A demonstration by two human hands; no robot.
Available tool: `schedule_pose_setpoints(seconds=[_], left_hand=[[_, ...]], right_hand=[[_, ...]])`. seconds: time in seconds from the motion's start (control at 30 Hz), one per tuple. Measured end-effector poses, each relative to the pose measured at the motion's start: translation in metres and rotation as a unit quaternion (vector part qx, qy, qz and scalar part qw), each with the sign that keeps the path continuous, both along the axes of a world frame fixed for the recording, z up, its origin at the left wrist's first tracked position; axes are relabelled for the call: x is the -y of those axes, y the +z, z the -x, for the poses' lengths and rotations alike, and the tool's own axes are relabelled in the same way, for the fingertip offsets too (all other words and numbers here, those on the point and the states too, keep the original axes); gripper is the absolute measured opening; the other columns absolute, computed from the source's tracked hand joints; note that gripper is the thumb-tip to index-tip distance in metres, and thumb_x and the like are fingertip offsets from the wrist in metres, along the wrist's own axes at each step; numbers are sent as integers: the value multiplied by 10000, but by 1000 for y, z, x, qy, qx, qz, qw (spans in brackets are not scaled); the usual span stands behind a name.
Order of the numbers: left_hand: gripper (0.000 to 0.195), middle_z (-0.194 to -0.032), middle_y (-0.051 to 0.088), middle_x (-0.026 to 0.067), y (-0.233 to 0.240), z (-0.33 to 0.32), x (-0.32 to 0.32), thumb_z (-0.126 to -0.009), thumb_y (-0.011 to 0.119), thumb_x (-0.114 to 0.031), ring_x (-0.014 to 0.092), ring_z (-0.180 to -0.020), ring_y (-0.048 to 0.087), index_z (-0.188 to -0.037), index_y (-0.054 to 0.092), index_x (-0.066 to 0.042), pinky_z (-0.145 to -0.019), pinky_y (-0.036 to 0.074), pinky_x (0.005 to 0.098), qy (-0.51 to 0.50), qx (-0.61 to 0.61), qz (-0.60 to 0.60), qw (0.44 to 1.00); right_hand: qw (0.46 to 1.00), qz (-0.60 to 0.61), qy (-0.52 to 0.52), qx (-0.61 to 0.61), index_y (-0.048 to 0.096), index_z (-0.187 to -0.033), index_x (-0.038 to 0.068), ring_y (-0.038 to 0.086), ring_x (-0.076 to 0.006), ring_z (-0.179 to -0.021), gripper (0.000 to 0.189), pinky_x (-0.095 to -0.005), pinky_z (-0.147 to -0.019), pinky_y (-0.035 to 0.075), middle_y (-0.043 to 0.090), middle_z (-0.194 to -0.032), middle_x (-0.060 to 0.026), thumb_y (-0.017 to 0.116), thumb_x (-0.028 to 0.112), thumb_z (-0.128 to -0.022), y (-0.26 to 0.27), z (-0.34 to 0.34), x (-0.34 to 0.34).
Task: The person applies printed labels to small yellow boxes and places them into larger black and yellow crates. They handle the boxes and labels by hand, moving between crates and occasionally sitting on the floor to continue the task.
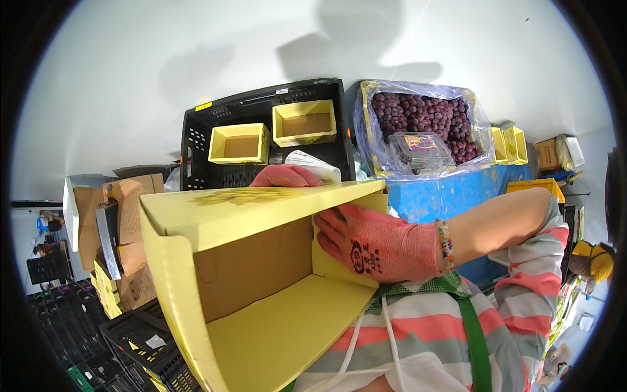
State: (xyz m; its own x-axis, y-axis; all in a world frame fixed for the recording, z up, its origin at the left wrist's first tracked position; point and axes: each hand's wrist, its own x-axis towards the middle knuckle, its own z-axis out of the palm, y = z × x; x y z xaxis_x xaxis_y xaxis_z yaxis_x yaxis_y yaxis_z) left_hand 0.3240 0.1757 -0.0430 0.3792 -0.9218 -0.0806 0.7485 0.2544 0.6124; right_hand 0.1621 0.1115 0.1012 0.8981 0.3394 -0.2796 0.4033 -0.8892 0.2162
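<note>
A large open yellow cardboard box (294, 323), brown inside and printed with grapes outside, is tilted close before me. My right hand (379, 245), in a pink knit glove, presses flat against the inside of its end wall. Behind the box's upper side, the gloved fingers of my left hand (289, 176) show; the rest is hidden, as is their exact grip. Beyond them stands a black plastic crate (264, 95) with two small yellow boxes (240, 143) in it and a white perforated piece (313, 166) at its near edge. To its right, a plastic-lined crate (482, 112) holds dark red grapes (416, 110) under a clear plastic clamshell (421, 149).
The crates stand along a white wall (245, 39) by a blue surface (431, 196). More yellow boxes (514, 145) are at the right. Cardboard (134, 220) and black crates (147, 343) are stacked at the left. Another person (595, 262) is at the far right.
</note>
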Motion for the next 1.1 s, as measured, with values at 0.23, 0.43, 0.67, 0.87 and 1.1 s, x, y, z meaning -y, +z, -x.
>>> schedule_pose_setpoints(seconds=[0.23, 0.43, 0.67, 0.87, 1.1], left_hand=[[577, -1049, 591, 61, 0, -1, -6, -851, 418, -560, 170, -922, 563, -1150, 479, -70, -799, 438, 307, 13, -1, -4, 1000], [563, -1039, 593, 61, -1, 0, -9, -854, 418, -552, 166, -912, 562, -1134, 489, -68, -785, 435, 302, 16, -4, -7, 1000], [548, -1027, 596, 61, -1, 1, -15, -858, 418, -541, 162, -899, 561, -1115, 500, -65, -769, 432, 296, 26, -6, -8, 1000], [536, -1017, 599, 60, -4, 3, -25, -861, 417, -532, 158, -888, 560, -1099, 510, -62, -755, 429, 291, 36, -8, -13, 999], [522, -1005, 602, 60, -2, 6, -30, -864, 417, -522, 154, -875, 559, -1080, 521, -59, -738, 426, 286, 47, -4, -17, 999]], right_hand=[[998, -61, -14, 2, 511, -1093, -48, 468, -330, -1078, 422, -468, -905, 343, 518, -1135, -199, 461, 232, -782, -5, 1, 1], [998, -67, 17, 2, 513, -1093, -64, 439, -327, -1151, 416, -466, -921, 350, 480, -1214, -222, 465, 205, -779, -3, 2, 8], [992, -114, 5, 44, 540, -956, -14, 486, -260, -1083, 262, -402, -920, 378, 547, -1051, -135, 487, 147, -757, -1, 6, 9], [942, -326, -3, 80, 568, -909, 26, 549, -245, -932, 197, -354, -803, 451, 567, -979, -116, 529, 135, -749, 40, 8, 34], [911, -411, 41, 4, 584, -815, 40, 555, -224, -899, 156, -320, -763, 451, 572, -889, -89, 530, 167, -742, 36, -1, 6]])
